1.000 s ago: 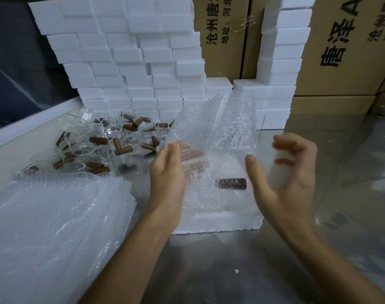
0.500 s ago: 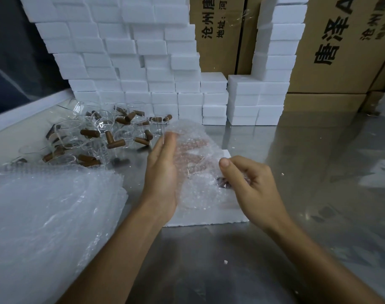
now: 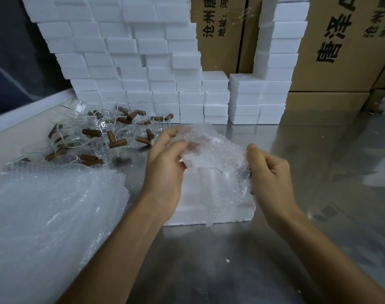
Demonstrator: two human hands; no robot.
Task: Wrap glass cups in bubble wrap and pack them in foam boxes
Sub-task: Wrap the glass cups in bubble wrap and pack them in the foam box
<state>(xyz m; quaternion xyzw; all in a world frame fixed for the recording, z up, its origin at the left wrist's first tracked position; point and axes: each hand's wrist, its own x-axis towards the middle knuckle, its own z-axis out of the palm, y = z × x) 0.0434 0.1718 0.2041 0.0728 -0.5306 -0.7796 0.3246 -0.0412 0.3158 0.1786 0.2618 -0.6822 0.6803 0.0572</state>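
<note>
Head view: left hand [image 3: 165,170] and right hand [image 3: 269,172] each grip one end of the wrap [image 3: 213,163] bundled round a cup, held crosswise between them directly above the foam box [image 3: 187,213].

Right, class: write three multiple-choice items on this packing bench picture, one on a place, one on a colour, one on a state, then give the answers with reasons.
1. Where does the pile of unwrapped glass cups lie?
A. far left of the steel table
B. inside a cardboard carton
C. on the foam stack

2. What colour are the cup handles?
A. white
B. brown
C. blue

3. What are the two hands doing?
A. resting flat on the table
B. lifting a carton
C. gripping bubble wrap

Answers:
1 A, the cups sit left of the hands, before the foam box stack.
2 B, brown stubs stick out from the clear glass.
3 C, left hand and right hand grip the bubble wrap bundle over a foam box.
</note>
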